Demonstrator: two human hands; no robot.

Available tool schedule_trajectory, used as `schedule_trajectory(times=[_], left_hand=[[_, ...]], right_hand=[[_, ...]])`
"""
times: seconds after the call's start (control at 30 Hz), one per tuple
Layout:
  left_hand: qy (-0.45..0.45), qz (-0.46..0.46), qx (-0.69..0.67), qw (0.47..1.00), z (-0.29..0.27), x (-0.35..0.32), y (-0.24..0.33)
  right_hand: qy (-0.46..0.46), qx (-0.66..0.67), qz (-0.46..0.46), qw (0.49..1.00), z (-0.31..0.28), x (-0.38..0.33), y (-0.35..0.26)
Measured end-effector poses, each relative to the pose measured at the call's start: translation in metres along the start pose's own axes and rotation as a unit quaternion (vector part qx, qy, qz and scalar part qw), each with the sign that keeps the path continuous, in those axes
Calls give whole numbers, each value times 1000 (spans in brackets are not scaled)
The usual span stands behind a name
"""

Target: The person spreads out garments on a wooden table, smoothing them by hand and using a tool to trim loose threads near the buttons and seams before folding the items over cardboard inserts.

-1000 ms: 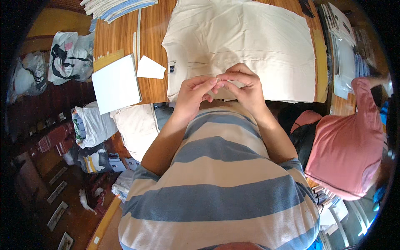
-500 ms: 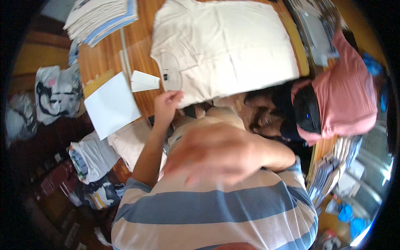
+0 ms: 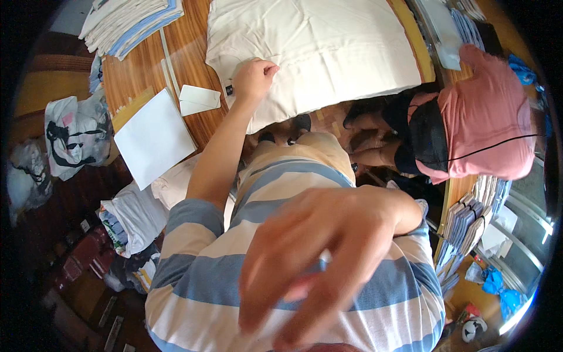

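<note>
Head view: nearest, the right hand [image 3: 319, 258] hangs blurred close to the camera, fingers spread apart and holding nothing, over a blue-and-cream striped shirt [image 3: 293, 234]. Farther off, the left hand [image 3: 254, 78] rests with curled fingers pinching the near left edge of the cream garment [image 3: 328, 47] spread on the wooden tabletop [image 3: 182, 53]. Left of it lie a small white card [image 3: 199, 98] and a white sheet [image 3: 153, 138]. At the far left sits a stack of folded cloths [image 3: 129, 23].

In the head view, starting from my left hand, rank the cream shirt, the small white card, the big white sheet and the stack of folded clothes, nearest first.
From the left hand:
1. Cream shirt, under the hand.
2. Small white card, just left.
3. Big white sheet, lower left.
4. Stack of folded clothes, far upper left.
</note>
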State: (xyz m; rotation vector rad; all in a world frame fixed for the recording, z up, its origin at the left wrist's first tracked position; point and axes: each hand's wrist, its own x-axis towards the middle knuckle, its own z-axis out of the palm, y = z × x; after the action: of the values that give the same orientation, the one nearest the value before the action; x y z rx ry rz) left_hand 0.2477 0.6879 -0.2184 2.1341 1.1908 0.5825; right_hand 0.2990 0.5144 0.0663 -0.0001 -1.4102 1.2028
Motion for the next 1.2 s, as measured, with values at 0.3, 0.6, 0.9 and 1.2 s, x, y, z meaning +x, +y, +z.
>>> schedule_trajectory(times=[0.3,0.6,0.9,1.2], left_hand=[[-61,-54,50,995,-5,14,18],[-87,-157,46,983,-8,16,24],[-71,-238,20,968,-17,20,35],[66,-305,-42,949,-50,-93,54]], right_hand=[[93,-272,276,917,-76,-93,-43],[130,-269,336,893,-157,-122,-74],[92,-263,341,898,-220,-127,-71],[-14,-293,535,792,-277,-155,-31]])
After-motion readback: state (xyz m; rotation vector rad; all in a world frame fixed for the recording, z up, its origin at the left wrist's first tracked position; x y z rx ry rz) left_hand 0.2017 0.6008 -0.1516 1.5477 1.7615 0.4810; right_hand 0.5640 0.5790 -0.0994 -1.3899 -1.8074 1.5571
